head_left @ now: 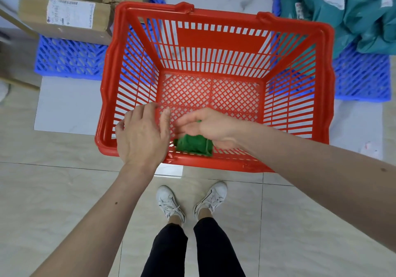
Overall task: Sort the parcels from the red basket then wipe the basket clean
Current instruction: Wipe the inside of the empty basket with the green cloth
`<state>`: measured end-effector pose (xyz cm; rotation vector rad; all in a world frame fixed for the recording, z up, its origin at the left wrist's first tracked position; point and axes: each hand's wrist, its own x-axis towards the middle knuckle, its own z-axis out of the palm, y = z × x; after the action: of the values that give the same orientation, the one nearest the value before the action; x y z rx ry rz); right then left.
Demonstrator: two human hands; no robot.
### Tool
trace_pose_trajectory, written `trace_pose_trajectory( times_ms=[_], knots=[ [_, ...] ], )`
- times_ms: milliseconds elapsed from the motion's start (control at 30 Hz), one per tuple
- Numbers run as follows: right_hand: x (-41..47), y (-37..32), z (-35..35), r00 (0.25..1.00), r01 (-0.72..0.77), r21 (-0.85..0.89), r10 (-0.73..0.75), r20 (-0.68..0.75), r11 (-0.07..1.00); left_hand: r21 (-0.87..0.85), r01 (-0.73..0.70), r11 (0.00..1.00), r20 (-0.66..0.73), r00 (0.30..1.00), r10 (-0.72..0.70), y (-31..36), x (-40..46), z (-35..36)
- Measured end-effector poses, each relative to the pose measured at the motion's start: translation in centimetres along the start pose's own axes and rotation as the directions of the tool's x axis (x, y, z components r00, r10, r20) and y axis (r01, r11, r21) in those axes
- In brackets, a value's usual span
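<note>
The red basket point(323, 88) stands on the floor in front of me with no parcels inside. My right hand point(211, 127) reaches into it at the near wall and holds a bunched green cloth point(194, 145) against the slats. My left hand point(141, 134) rests over the basket's near-left rim, fingers loosely bent, thumb pointing toward the right hand. Cardboard box parcels point(64, 18) lie on the left, and teal bag parcels point(351, 8) are heaped on the right.
Blue plastic pallets point(68, 57) sit under the boxes and another pallet point(362, 77) sits under the bags, flanking the basket. My feet in white shoes point(190, 201) stand on the tiled floor just behind the basket.
</note>
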<state>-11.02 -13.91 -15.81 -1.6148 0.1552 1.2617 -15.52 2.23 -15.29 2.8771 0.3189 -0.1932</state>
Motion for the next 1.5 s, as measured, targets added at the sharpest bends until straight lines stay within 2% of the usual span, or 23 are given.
trace_pose_trajectory(
  times_ms=[33,100,167,267,333,400,533,600,633,700,767,833,900,933,1000,1067,1133,1200,1267,1367,1500],
  knots=[
    [0.1,0.3,0.3,0.999,0.029,-0.021,-0.029,0.021,0.999,0.002,0.002,1.0,0.001,1.0,-0.002,-0.1,0.0,0.0],
    [-1.2,1.3,-0.8,0.994,0.05,-0.26,-0.022,0.11,0.964,-0.004,0.01,1.0,0.002,1.0,-0.01,-0.1,0.1,0.0],
    [-2.6,3.0,-3.4,0.98,0.04,-0.538,0.071,0.185,0.842,-0.012,0.014,1.0,0.004,1.0,-0.014,-0.1,0.1,0.0],
    [-3.6,4.0,-6.3,0.96,-0.002,-0.772,0.218,0.177,0.636,-0.021,0.019,1.0,0.0,1.0,-0.019,0.0,0.0,-0.1],
    [-3.0,3.3,-6.0,0.968,-0.033,-0.791,0.216,0.126,0.611,-0.022,0.019,1.0,0.009,1.0,-0.019,0.0,0.0,-0.2],
    [-1.4,1.8,-3.8,0.982,-0.031,-0.702,0.151,0.109,0.711,-0.024,0.019,1.0,0.019,1.0,-0.019,0.0,0.1,-0.2],
    [2.1,-1.8,2.0,0.999,0.02,-0.336,-0.027,-0.017,0.942,-0.046,0.006,0.999,0.022,1.0,-0.005,-0.1,0.3,0.0],
    [2.6,-2.2,3.2,0.997,0.059,-0.17,-0.068,-0.044,0.984,-0.049,-0.002,0.999,0.024,1.0,0.003,-0.2,0.4,0.1],
    [2.1,-2.2,3.2,0.996,0.08,-0.188,-0.083,-0.01,0.979,-0.045,-0.007,0.999,0.026,1.0,0.008,-0.3,0.4,0.1],
    [0.4,-1.1,1.4,0.984,0.139,-0.383,-0.085,0.155,0.913,-0.041,-0.029,0.999,0.034,0.999,0.03,-0.5,0.4,0.1],
    [-1.7,1.0,-2.2,0.967,0.083,-0.562,0.07,0.244,0.823,-0.046,-0.058,0.997,0.049,0.997,0.06,-0.6,0.5,0.1],
    [-3.2,3.0,-6.0,0.954,-0.045,-0.717,0.243,0.176,0.695,-0.054,-0.084,0.995,0.058,0.995,0.087,-0.6,0.5,0.1],
    [-3.3,4.4,-8.4,0.941,-0.178,-0.805,0.337,0.028,0.565,-0.07,-0.102,0.992,0.071,0.992,0.107,-0.7,0.6,0.0],
    [-2.8,4.6,-8.9,0.946,-0.237,-0.791,0.319,-0.056,0.564,-0.085,-0.114,0.99,0.08,0.989,0.121,-0.7,0.6,0.0],
    [-0.9,4.1,-9.1,0.955,-0.294,-0.704,0.177,-0.236,0.646,-0.143,-0.145,0.979,0.09,0.983,0.159,-0.7,0.7,-0.3],
    [1.4,2.5,-8.3,0.929,-0.233,-0.634,-0.024,-0.369,0.738,-0.196,-0.197,0.961,0.06,0.975,0.212,-0.8,1.6,-0.8],
    [3.4,0.9,-6.9,0.911,-0.083,-0.656,-0.209,-0.355,0.75,-0.159,-0.286,0.945,-0.014,0.958,0.288,-0.9,3.5,-1.4],
    [5.5,0.6,-5.6,0.928,-0.024,-0.79,-0.279,-0.245,0.613,-0.032,-0.383,0.923,-0.081,0.922,0.38,-1.3,6.4,-1.9],
    [8.3,1.3,-4.9,0.932,-0.078,-0.865,-0.273,-0.24,0.496,0.157,-0.476,0.865,-0.074,0.868,0.491,-1.6,9.6,-2.0],
    [13.4,2.9,-5.0,0.914,-0.139,-0.902,-0.298,-0.276,0.408,0.357,-0.547,0.757,0.01,0.813,0.583,-1.4,14.3,-1.9],
    [18.5,5.0,-5.0,0.884,-0.179,-0.936,-0.368,-0.289,0.304,0.435,-0.577,0.692,0.002,0.769,0.64,-0.4,19.1,-1.4]
  ],
)
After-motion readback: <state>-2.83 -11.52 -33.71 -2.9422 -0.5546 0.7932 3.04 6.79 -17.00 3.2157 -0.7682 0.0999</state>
